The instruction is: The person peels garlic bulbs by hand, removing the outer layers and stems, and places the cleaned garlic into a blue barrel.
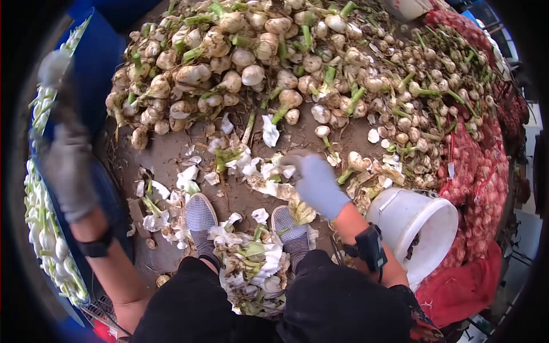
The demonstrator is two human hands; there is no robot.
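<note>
A big heap of garlic bulbs [274, 63] with green stalks covers the ground in front of me. My right hand [313, 182], in a grey-blue glove, reaches forward and down toward loose bulbs and peelings near the heap's edge; whether it holds anything I cannot tell. My left hand [64, 166], in a grey glove, is raised at the far left over a blue crate [97, 68] of trimmed white garlic [43, 228]; it is blurred and its grip is unclear. Both wrists wear black bands.
A white bucket [420, 226] lies tipped at my right knee. Red mesh sacks of garlic [483, 171] line the right side. White skins and cut stalks [251, 268] litter the dirt between my two shoes [200, 217].
</note>
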